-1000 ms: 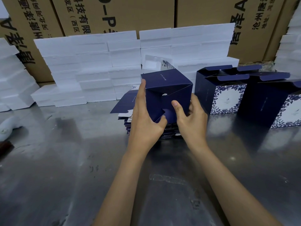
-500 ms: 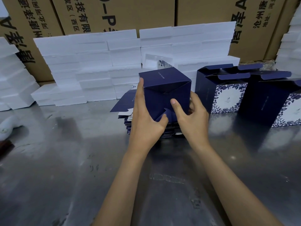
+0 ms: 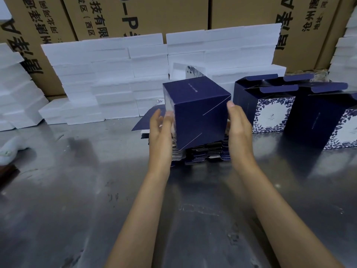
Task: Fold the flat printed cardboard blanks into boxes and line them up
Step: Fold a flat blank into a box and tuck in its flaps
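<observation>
A dark blue folded box [image 3: 197, 117] is held up between my two hands, its closed bottom with the interlocked flaps turned toward me. My left hand [image 3: 161, 132] lies flat against its left side with straight fingers. My right hand [image 3: 239, 128] presses the right side, fingers straight too. Under the box a stack of flat printed blanks [image 3: 206, 154] lies on the metal table [image 3: 77, 190]. Two folded boxes with blue floral fronts and open tops stand at the right, one nearer the middle [image 3: 270, 113] and one nearer the edge [image 3: 328, 120].
White foam blocks [image 3: 116, 84] are piled in a wall behind the blanks, with more at the left edge [image 3: 15, 97]. Large brown cartons [image 3: 164, 14] stand behind them. A pale object [image 3: 9, 151] lies at the table's left edge.
The last bottom flap, which my thumbs were tucking in, is now closed. Both hands have moved from the bottom flaps to the box's sides, and the box has been turned.
</observation>
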